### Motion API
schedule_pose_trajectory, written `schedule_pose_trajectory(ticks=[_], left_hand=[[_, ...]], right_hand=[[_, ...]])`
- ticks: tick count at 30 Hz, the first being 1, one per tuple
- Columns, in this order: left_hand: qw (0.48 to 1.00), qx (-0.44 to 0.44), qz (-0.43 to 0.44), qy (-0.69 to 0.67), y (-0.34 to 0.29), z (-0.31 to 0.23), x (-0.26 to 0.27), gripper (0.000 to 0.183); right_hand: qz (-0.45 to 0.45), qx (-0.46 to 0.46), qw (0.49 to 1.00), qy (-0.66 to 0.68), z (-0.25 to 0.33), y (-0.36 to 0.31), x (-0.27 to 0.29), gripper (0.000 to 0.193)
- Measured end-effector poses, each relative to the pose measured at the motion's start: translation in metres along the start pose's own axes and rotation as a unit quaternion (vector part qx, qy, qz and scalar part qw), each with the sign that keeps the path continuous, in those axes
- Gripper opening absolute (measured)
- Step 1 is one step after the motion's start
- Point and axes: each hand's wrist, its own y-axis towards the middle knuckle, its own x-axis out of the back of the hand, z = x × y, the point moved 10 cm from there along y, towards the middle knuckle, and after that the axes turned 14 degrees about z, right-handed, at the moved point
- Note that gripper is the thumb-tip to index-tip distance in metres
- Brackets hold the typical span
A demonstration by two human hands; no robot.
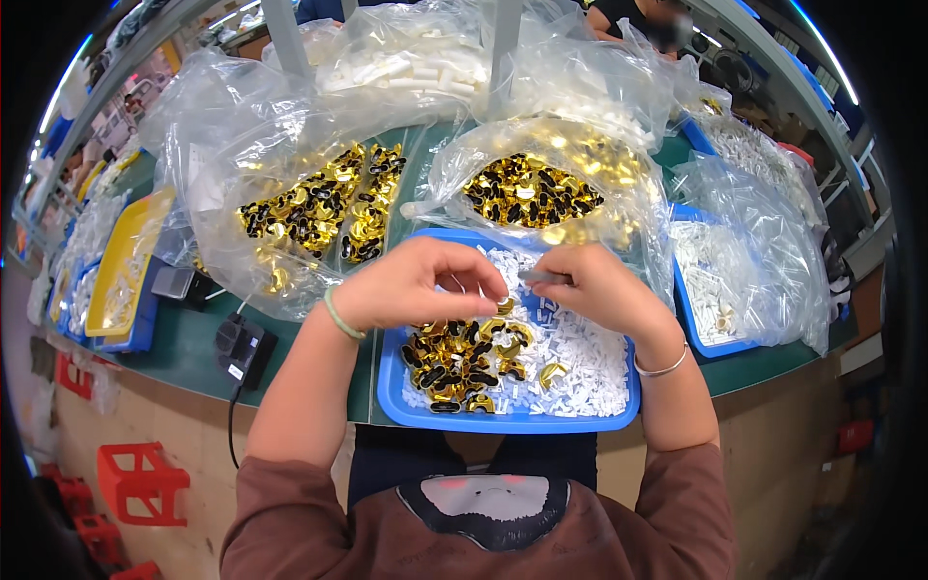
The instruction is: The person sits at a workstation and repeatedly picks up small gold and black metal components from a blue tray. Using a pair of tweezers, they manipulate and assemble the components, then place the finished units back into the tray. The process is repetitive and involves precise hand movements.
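My left hand, with a pale green bangle on its wrist, is above a blue tray. Its thumb and fingertips are closed on a small shiny gold piece. Facing it, my right hand pinches a short flat grey tool; most of the tool is hidden in the fingers, so its kind is unclear. Beneath my left hand lies a heap of gold and black curved pieces. Small white plastic pieces fill the tray's right side, with a loose gold piece among them.
Clear plastic bags of gold pieces lie open behind the tray. White tubes fill bags farther back. Another blue tray with white pieces stands right. A black power adapter and a yellow tray are left.
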Motion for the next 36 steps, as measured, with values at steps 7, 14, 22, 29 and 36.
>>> schedule_pose_trajectory(ticks=[7, 14, 22, 29, 36], left_hand=[[0.964, 0.002, -0.030, 0.263, 0.018, 0.023, -0.012, 0.030], [0.965, -0.022, -0.093, 0.243, 0.027, 0.028, 0.013, 0.021], [0.977, 0.072, -0.139, 0.147, 0.022, 0.042, 0.034, 0.021], [0.953, -0.038, -0.230, 0.194, 0.016, 0.025, 0.053, 0.020], [0.954, -0.047, -0.244, 0.168, 0.009, 0.018, 0.054, 0.027]], right_hand=[[0.138, -0.030, 0.986, -0.093, 0.000, -0.016, -0.009, 0.026], [0.171, -0.048, 0.978, -0.111, -0.005, -0.027, -0.014, 0.044], [0.230, -0.032, 0.964, -0.127, 0.025, -0.029, -0.045, 0.045], [0.114, -0.033, 0.960, -0.253, 0.004, -0.021, -0.035, 0.033], [0.153, -0.016, 0.981, -0.122, -0.001, -0.020, -0.020, 0.022]])
